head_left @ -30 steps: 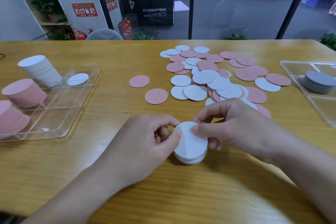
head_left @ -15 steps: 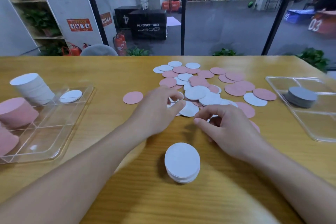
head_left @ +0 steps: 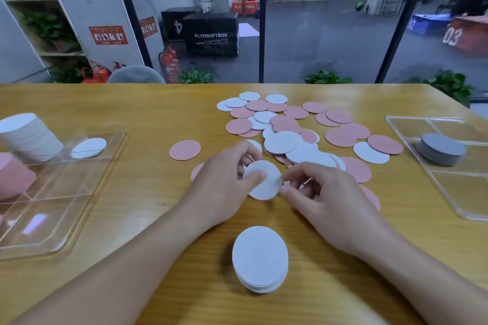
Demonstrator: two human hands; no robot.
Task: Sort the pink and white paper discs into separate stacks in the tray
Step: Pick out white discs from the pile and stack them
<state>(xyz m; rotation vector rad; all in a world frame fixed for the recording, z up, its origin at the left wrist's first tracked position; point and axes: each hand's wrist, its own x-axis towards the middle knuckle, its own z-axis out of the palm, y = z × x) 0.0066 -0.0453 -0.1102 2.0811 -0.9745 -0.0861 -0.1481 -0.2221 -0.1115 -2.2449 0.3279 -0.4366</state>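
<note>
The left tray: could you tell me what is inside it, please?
The left tray holds a white stack, one white disc and pink stacks, partly cut off by the frame.

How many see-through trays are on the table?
2. One clear plastic divided tray sits at the table's left edge, holding white and pink disc stacks. The other clear plastic tray sits at the right edge, holding a grey disc stack. Both run partly out of view.

Both hands have let go of the short stack of white paper discs (head_left: 260, 258) and moved up to the scattered pile. The left hand (head_left: 224, 179) now pinches a single white paper disc (head_left: 264, 179) — lifted off the desk — while the right hand (head_left: 324, 192) touches its edge.
</note>
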